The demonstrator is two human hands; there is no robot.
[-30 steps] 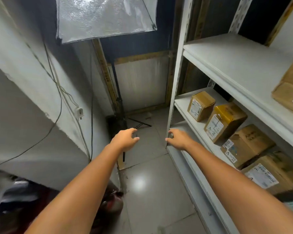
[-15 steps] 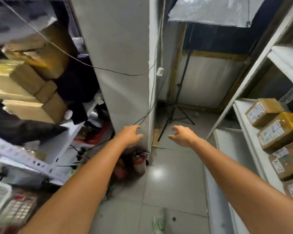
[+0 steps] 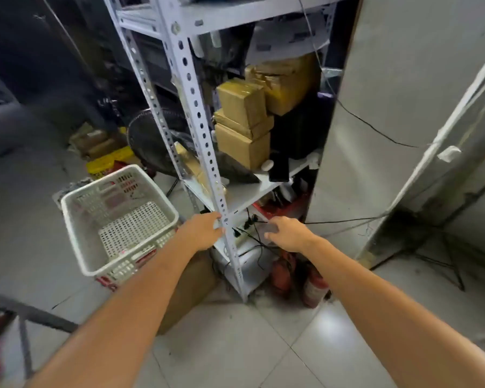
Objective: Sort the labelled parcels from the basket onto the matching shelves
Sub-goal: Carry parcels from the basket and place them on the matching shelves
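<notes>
A white perforated plastic basket (image 3: 76,236) stands on the floor at the left; I see no parcel inside it. My left hand (image 3: 203,231) hovers just right of the basket, fingers loosely curled and holding nothing, in front of a shelf post. My right hand (image 3: 287,233) hangs beside it, also holding nothing, fingers relaxed. A white metal shelf unit (image 3: 196,107) rises ahead. Several brown cardboard boxes (image 3: 244,127) are stacked on one of its shelves; no labels show on them.
A grey wall panel (image 3: 398,93) stands to the right of the shelf unit. Cables and a power strip (image 3: 244,233) lie on the low shelf. Red canisters (image 3: 311,284) sit on the floor by the shelf foot. A fan (image 3: 149,141) and clutter lie behind the basket.
My view has swung left, away from the shelf with the labelled A-2 parcels, to the basket and another shelf unit. Both hands stay out in front, holding nothing.
</notes>
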